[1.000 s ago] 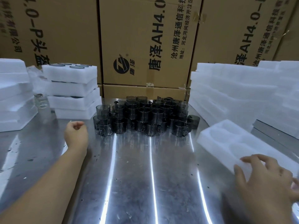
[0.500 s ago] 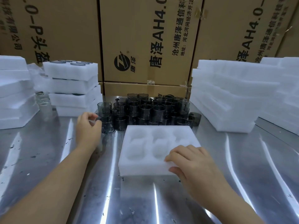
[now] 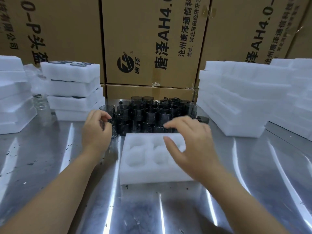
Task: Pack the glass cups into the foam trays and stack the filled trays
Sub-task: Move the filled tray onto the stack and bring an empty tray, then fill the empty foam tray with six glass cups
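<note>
L hand (image 3: 96, 130) curled at nearest glass cup (image 3: 114, 132), grip unclear; R hand (image 3: 190, 142) spread wide over foam tray (image 3: 135, 174), cups (image 3: 152, 114) just beyond.

foam tray (image 3: 143, 176) — white | glass cups (image 3: 152, 114) — smoky grey | cartons (image 3: 143, 39) brown, black print

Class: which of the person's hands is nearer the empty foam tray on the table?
Right. The right hand is over the foam tray's right pockets; the left hand is beyond its far-left corner, at the glass cups.
</note>
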